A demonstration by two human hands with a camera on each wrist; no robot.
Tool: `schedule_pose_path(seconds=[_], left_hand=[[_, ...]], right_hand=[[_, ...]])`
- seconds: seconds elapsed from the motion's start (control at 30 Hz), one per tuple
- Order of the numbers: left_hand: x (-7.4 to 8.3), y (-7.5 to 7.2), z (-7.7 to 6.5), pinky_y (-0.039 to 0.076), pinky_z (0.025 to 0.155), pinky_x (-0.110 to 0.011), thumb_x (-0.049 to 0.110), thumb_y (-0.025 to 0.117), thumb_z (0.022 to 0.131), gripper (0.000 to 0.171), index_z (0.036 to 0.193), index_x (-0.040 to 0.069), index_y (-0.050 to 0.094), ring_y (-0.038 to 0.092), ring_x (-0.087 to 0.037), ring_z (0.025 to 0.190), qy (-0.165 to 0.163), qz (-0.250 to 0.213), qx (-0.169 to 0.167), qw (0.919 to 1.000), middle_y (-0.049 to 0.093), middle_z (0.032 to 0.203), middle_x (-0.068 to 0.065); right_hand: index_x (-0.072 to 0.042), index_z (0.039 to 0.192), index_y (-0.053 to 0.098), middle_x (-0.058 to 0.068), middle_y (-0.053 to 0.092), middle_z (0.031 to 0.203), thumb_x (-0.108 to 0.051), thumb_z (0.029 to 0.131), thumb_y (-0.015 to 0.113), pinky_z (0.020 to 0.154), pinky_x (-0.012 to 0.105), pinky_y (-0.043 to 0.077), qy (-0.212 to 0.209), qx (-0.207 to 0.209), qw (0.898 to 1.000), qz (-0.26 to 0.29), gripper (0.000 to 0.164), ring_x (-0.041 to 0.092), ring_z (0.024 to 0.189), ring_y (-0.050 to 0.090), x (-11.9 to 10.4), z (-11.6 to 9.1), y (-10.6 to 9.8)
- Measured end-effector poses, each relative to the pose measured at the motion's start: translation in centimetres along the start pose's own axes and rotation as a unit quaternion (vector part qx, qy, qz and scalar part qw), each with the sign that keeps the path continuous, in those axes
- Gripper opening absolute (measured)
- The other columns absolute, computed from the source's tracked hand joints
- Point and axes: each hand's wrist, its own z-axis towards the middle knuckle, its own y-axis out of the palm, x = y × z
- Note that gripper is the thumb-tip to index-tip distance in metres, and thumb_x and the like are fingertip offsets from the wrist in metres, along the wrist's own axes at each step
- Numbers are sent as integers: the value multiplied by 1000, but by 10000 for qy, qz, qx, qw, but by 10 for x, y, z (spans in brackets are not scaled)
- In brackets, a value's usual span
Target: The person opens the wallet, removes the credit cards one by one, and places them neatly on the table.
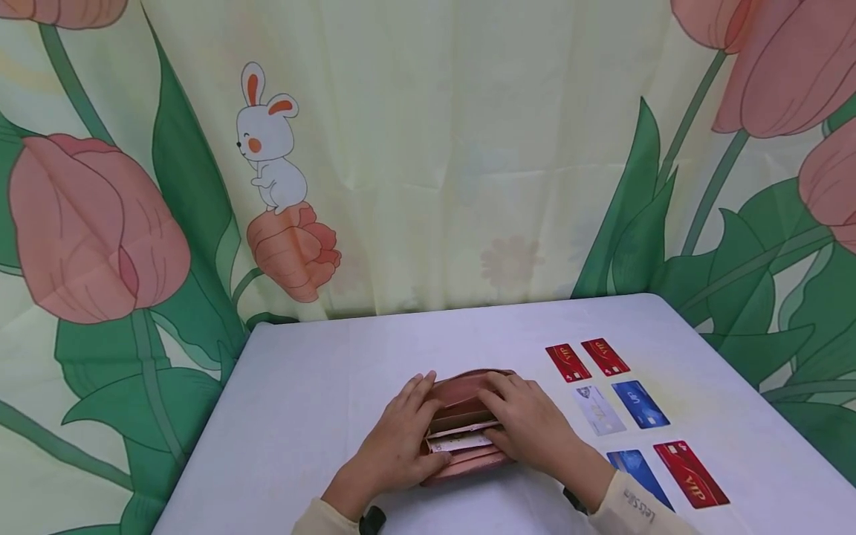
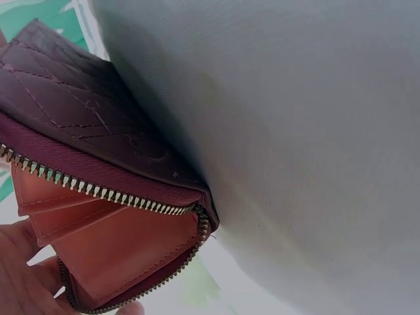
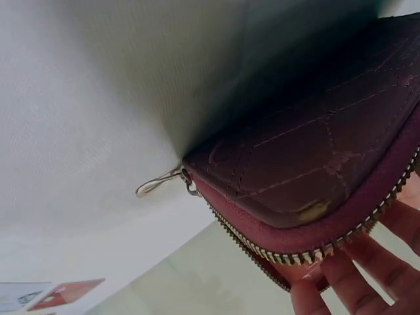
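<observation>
A pink zip-around wallet (image 1: 461,390) is spread wide near the table's front, its compartments facing up. Pale printed paper (image 1: 461,443), perhaps banknotes, shows in the middle slots. My left hand (image 1: 394,440) grips the wallet's left end, thumb at the near side and fingers at the far side. At the right end my right hand (image 1: 535,429) holds it, fingers over the far flap and thumb by the inner slots. Quilted dark outer leather (image 2: 85,108) and brass zip teeth (image 2: 105,191) appear in the left wrist view. A zip pull (image 3: 156,184) hangs out in the right wrist view.
Several cards lie on the white-covered table (image 1: 321,386) to the right: small red cards (image 1: 605,357), a silver card (image 1: 600,410), blue cards (image 1: 640,405) and a larger red card (image 1: 692,474). The right forearm partly overlaps the nearer blue card. A tulip-patterned curtain (image 1: 428,148) hangs behind.
</observation>
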Motion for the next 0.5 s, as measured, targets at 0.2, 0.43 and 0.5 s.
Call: schedule_pose_path(seconds=[0.2, 0.43, 0.5], left_hand=[[-1, 0, -1, 36, 119, -55, 59, 77, 87, 74, 142, 15, 55, 22, -33, 158, 29, 7, -78, 10000, 21, 173, -8], [-2, -1, 1, 34, 120, -55, 70, 81, 76, 95, 149, 17, 50, 19, -33, 159, 0, 36, -113, 9999, 18, 174, -6], [-2, -1, 1, 34, 120, -55, 69, 83, 75, 97, 150, 17, 50, 19, -33, 159, -2, 72, -94, 9999, 18, 174, -6]], right_hand=[[-17, 126, 72, 9, 64, 132, -41, 80, 89, 90, 46, 55, -29, -54, 9999, 126, 55, 27, 119, 62, 2, -1, -2], [-23, 131, 71, 8, 59, 138, -54, 72, 93, 92, 48, 53, -161, -187, 9979, 606, 70, 25, 125, 56, 6, -2, -4], [-24, 134, 69, 9, 56, 141, -55, 70, 93, 92, 49, 53, -191, -300, 9975, 614, 75, 26, 127, 54, 6, -3, -5]])
